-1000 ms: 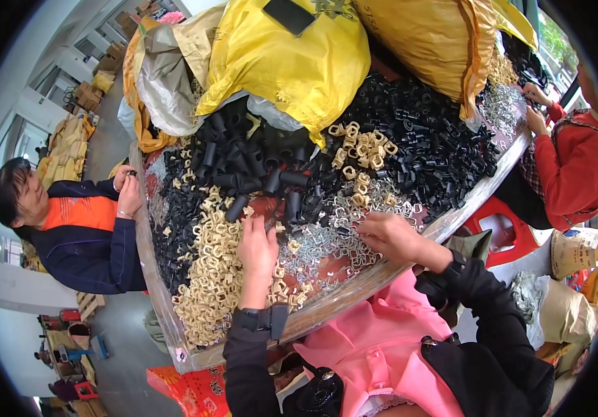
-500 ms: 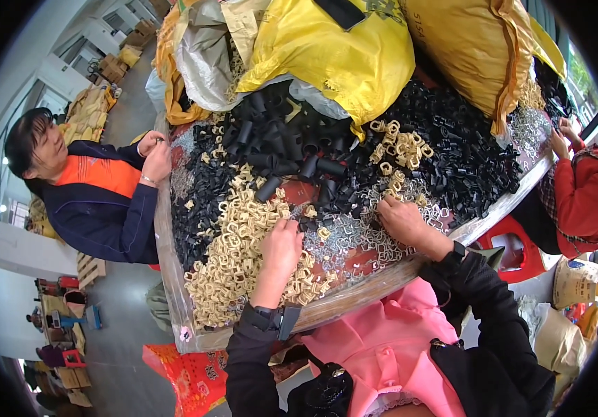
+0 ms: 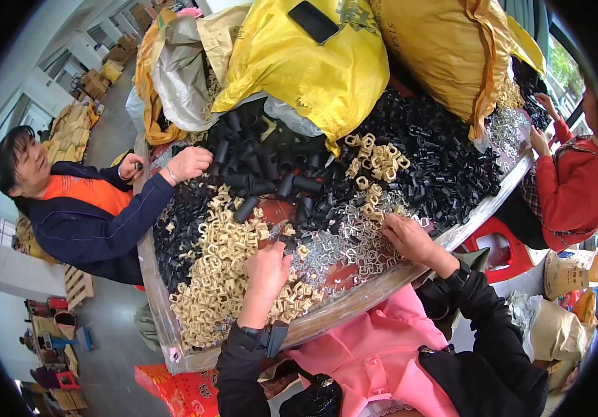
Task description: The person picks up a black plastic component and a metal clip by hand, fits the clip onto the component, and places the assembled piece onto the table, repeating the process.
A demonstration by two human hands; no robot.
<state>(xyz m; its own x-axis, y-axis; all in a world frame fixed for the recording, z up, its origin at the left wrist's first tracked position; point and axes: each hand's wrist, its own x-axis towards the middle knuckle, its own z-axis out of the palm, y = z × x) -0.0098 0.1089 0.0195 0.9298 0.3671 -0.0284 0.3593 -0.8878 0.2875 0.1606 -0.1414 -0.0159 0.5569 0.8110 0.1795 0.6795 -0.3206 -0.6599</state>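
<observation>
Wood-edged table, cream pieces, silver rings, yellow sack, grey floor

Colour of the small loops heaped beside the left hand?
The loops are pale gold, showing best in the head view.

Black sleeves, a bright pink garment and a dark wristband are worn.

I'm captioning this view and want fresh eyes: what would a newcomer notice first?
Probably the bright yellow sack at the table's far side, with a dark phone lying on it. Next, perhaps, the big heap of pale gold loops left of the person's left hand, and the scattered silvery loops beside the right hand.
</observation>
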